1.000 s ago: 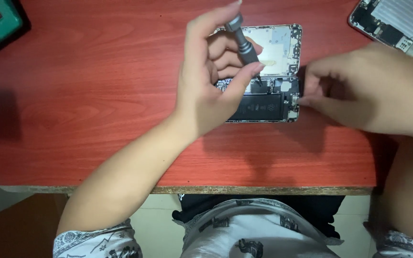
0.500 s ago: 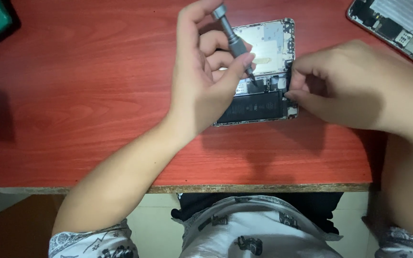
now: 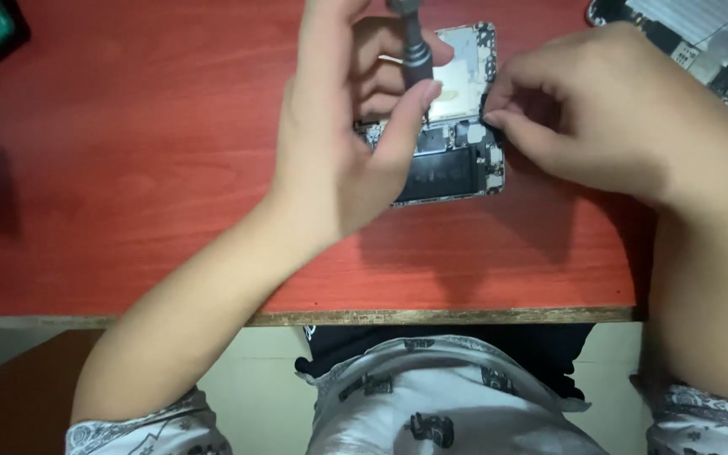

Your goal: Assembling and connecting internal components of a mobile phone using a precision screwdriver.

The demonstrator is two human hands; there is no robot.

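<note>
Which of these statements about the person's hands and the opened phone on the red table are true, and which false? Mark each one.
1. The left hand holds a grey screwdriver upright over the opened phone. True.
2. The right hand lies flat on the table, far from the phone. False: its fingertips pinch at the phone's right edge.
3. A second opened device lies at the top right. True.
4. The table is blue. False: it is red.

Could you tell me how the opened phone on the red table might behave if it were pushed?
The opened phone lies flat, so it would probably slide, not tip. Its exposed parts look fragile. The right hand at its edge likely steadies it.
</note>
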